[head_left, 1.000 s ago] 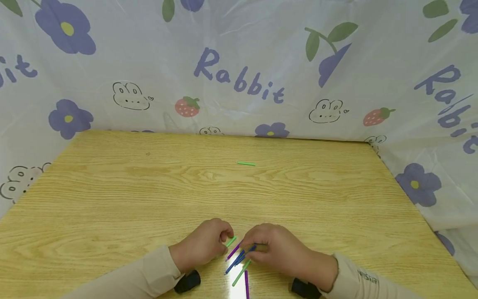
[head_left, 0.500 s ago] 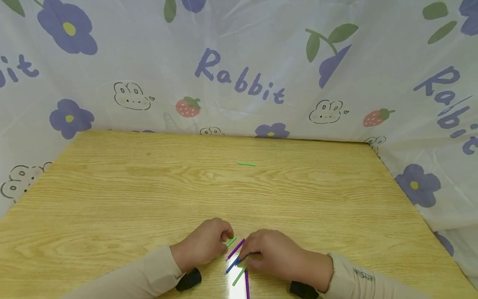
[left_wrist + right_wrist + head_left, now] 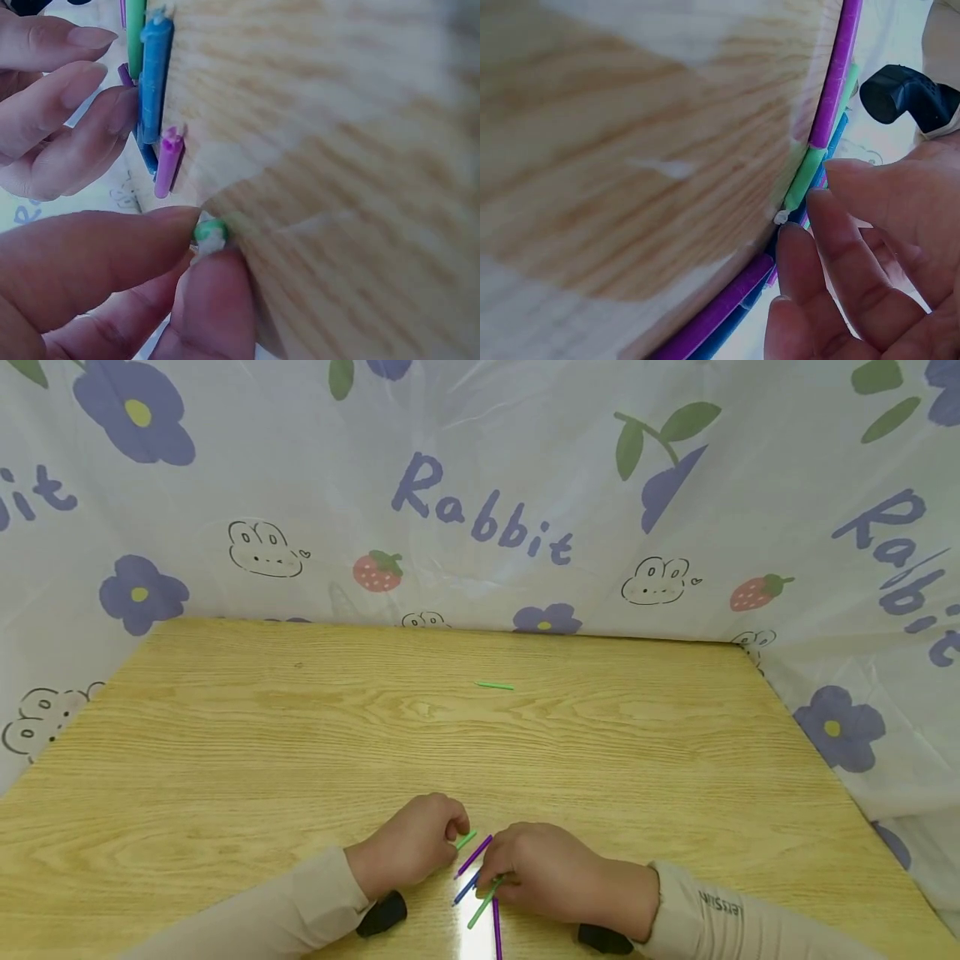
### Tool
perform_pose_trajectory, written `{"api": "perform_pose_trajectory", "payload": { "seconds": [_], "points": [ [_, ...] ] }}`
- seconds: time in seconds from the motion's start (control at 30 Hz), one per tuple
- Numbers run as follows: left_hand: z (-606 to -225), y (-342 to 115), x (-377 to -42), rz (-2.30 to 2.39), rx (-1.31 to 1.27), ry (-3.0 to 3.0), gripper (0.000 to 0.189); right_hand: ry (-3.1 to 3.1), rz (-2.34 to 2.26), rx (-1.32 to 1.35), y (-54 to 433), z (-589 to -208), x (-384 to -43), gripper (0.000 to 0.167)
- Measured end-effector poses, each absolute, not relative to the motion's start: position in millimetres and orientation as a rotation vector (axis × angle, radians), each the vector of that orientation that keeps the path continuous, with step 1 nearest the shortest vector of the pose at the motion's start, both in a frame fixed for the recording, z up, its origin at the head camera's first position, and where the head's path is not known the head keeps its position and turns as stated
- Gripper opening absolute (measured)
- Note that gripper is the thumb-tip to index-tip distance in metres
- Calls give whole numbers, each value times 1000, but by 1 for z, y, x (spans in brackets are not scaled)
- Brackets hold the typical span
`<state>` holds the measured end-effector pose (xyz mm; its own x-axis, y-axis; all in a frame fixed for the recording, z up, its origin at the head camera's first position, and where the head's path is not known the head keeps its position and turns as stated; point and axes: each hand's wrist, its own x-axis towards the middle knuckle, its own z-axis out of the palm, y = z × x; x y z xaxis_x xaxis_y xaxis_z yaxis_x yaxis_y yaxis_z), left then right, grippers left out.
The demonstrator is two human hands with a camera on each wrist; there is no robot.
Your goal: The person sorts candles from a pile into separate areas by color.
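My left hand (image 3: 416,839) pinches a thin green candle (image 3: 210,229) between thumb and forefinger; its whitish end shows in the left wrist view. My right hand (image 3: 536,868) bends over a small group of candles, thumb and fingertips right at another green candle (image 3: 802,176) with a white wick end. In the right wrist view its thumb and forefinger stand slightly apart beside that candle. Blue candles (image 3: 156,82) lie partly hidden under the right fingers. One purple candle (image 3: 474,856) lies between the hands, and a second purple candle (image 3: 497,931) points toward the near edge.
A lone green candle (image 3: 495,686) lies far back on the wooden table (image 3: 300,735). Patterned cloth (image 3: 480,485) hangs behind and at both sides. Black wrist devices (image 3: 382,914) sit below each wrist.
My right hand has shifted a little toward me, from the blue candles to the green candle. A blue candle it held has been lowered among the others. The left hand has stayed put.
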<state>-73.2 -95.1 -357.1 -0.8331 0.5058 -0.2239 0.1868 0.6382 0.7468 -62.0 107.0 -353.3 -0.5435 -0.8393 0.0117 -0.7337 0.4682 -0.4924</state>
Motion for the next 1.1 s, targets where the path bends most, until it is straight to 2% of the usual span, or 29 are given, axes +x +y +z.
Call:
{"api": "perform_pose_trajectory", "payload": {
  "seconds": [0.5, 1.1],
  "points": [
    [-357, -91, -75, 1032, 557, 2482, 18, 2519, -457, -1426, 107, -353, -62, 21],
    [-356, -91, -80, 1029, 542, 2539, 18, 2529, -414, -1491, 106, -355, -62, 21]
  ]
}}
